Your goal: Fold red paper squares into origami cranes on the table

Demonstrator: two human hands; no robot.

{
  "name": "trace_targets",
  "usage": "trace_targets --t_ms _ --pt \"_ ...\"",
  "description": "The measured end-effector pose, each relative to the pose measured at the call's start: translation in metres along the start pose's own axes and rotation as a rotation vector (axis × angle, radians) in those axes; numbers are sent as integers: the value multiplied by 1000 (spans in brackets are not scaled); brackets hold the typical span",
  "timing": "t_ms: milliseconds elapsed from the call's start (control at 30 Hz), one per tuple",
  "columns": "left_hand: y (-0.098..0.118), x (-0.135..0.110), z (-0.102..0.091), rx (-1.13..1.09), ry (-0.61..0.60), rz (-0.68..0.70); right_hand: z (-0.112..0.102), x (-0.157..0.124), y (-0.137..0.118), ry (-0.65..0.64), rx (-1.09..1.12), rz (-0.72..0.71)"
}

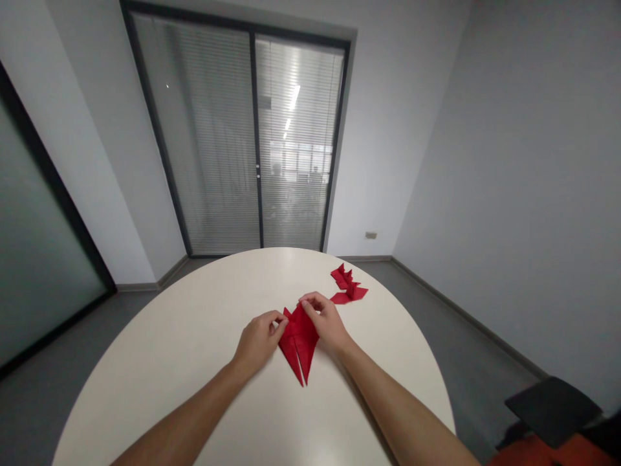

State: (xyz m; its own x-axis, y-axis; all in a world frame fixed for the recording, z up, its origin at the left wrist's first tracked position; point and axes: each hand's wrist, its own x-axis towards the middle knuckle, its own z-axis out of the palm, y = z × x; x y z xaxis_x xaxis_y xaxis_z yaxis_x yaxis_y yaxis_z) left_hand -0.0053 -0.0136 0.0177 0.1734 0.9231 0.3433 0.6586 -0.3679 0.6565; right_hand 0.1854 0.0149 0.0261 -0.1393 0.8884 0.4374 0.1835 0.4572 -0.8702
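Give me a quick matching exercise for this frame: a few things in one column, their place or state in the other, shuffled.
Things:
1. left hand
2. right hand
3. folded red paper
4. finished red paper shapes

Places or states:
A. lying untouched, farther out on the white table
B. pinched between both hands
C. fingers at the paper's left edge
D. fingers at the paper's upper right

Pairs: 1-C, 2-D, 3-B, 4-A

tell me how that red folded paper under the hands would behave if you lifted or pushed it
The red folded paper looks thin and creased into long points, so it is probably very light and would slide across the smooth white table. Pinched by the left hand and right hand, its tips would likely flex and crumple easily.
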Motion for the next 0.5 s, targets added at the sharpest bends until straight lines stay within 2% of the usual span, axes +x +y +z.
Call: trace_targets --t_ms 300,500 --pt "-1 -1 1 -10 14 -28 5 1 7 25 135 55" --pt "3 -1 0 30 -6 -18 8 0 4 11 81 47"
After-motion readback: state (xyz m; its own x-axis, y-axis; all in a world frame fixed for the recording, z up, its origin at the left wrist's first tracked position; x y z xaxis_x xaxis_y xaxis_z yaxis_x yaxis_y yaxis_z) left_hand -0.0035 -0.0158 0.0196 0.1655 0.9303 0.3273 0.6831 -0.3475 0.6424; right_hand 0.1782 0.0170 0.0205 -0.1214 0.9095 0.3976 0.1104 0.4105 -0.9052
